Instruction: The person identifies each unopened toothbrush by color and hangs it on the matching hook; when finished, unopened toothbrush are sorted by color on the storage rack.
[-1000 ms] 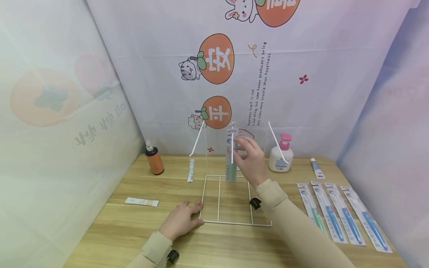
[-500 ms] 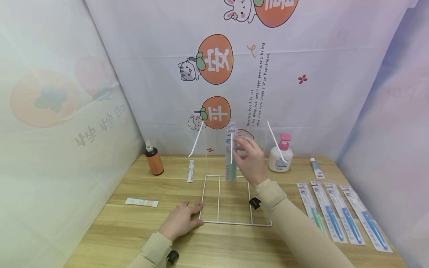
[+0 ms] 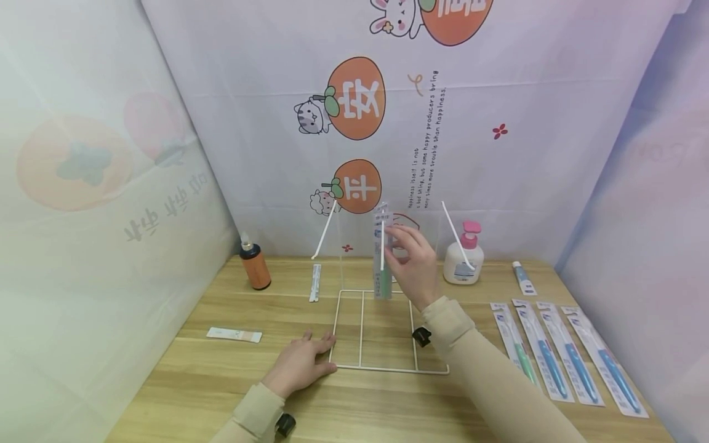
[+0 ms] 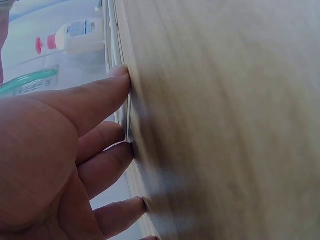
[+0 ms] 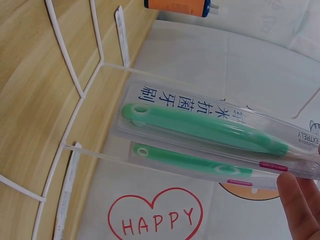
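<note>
Small cloth-walled booth (image 3: 249, 55), apparently a staged set dressed like a toiletries shop display. White sheets (image 3: 554, 61) printed with cartoon animals (image 3: 311, 117), orange fruits (image 3: 359, 98) and lettering (image 3: 428, 135) hang behind and beside a wooden table (image 3: 194, 394). On it stands a white wire rack (image 3: 388, 370) with projecting hooks (image 3: 324, 229) of the kind shops use. Four toothbrushes (image 3: 576, 366) in sealed retail packs lie in a row at right; a pump bottle (image 3: 464, 261), a tube (image 3: 524, 279) and an orange bottle (image 3: 256, 269) sit near the back sheet.

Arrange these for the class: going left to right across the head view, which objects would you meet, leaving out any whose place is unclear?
Orange bottle → far narrow packet → held toothbrush pack → pink-topped pump bottle → small tube → rightmost toothbrush pack.
</note>
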A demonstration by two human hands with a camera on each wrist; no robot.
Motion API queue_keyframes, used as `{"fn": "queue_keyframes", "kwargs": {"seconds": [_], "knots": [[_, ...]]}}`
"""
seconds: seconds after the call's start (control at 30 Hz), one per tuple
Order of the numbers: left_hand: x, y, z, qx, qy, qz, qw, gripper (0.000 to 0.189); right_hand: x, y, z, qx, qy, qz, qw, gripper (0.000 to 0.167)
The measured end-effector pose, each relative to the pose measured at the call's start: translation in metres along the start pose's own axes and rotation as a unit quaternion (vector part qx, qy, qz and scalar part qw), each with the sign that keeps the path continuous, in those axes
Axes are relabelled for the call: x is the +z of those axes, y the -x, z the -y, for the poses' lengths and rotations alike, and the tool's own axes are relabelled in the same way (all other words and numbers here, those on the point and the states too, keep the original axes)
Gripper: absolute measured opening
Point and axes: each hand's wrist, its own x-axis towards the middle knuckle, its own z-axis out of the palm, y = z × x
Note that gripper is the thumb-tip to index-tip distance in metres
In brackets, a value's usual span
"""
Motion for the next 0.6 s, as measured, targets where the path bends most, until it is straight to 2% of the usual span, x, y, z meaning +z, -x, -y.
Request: {"fn": "queue_keyframes", "kwargs": {"seconds": [0.6], "knots": [[0.0011, 0.0004, -0.0007, -0.001, 0.000, -0.002, 1.0000, 0.065, -0.0020, 0.0037, -0.0028, -0.015, 0.000, -0.009, 0.9998, 0.047]]}}
